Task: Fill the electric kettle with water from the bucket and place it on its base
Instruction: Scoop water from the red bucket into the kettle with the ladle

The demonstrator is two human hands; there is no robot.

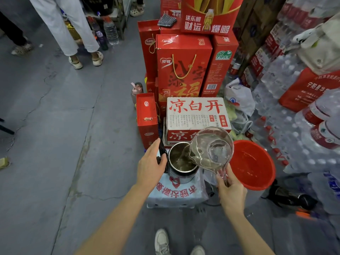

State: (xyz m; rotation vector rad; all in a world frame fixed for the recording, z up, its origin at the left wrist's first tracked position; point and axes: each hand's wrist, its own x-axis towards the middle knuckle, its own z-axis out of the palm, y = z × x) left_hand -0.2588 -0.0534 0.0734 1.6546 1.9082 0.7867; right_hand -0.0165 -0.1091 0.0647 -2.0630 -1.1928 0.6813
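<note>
Kettle (181,163) filling is under way: the steel body is seen standing with its lid swung open on a low stand draped in a printed plastic bag (176,194), near the middle of the scene and just in front of a white carton (196,115) with red characters. A clear plastic ladle (211,148) is held tipped over the kettle's mouth, and a stream of water is seen running from its lip into the kettle. The ladle's handle is gripped by the right hand (230,192), whose fingers are closed around it. The left hand (150,164) is laid against the kettle's black lid and handle (162,153) at the left side, the fingers curled loosely over that part; whether it is truly gripped or only steadied cannot be told from this angle. A red bucket (257,183) is set just to the right of the kettle, with some water visible in its bottom.

Water is already pooled inside the kettle, perhaps around halfway up, though the level is hard to judge through glare and the falling stream. The filling is therefore judged as partly done. What is left: the pour is to be finished, more water possibly scooped from the bucket, the lid shut, and the kettle set on its base. No base can be made out with certainty; it may be hidden beneath the kettle or lie out of view.
</note>
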